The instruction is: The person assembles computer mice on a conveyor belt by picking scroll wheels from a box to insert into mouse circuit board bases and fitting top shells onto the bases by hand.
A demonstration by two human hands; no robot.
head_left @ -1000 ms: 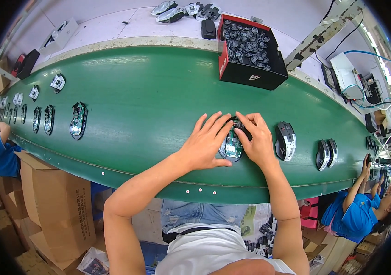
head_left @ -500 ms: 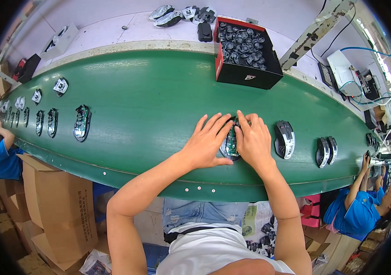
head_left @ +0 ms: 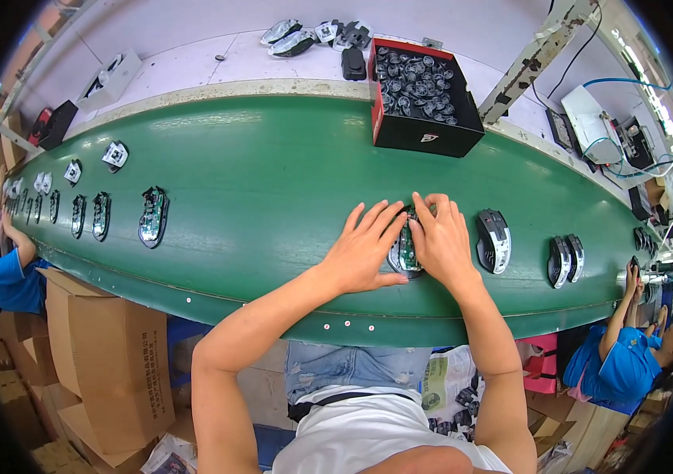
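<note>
An opened computer mouse (head_left: 408,254) with a green circuit board lies on the green belt, partly hidden under my hands. My left hand (head_left: 362,251) grips it along its left side, fingers stretched toward its far end and thumb at its near end. From the right, my right hand (head_left: 445,241) bends over it, index finger and thumb on its far part. Any small part under those fingertips is hidden. Just right of my hand sits a closed black-and-silver mouse (head_left: 494,241). Another opened mouse (head_left: 153,217) lies farther left on the belt.
A black-and-red box (head_left: 429,141) full of small dark parts stands at the belt's far edge. Two closed mice (head_left: 565,261) lie at right; several opened ones line the left. Co-workers in blue sit at both ends. A cardboard carton (head_left: 111,355) stands at lower left.
The view has shifted slightly, and the opened mice at left appear a little farther right. Both hands stay on the same mouse with almost the same finger pose.
</note>
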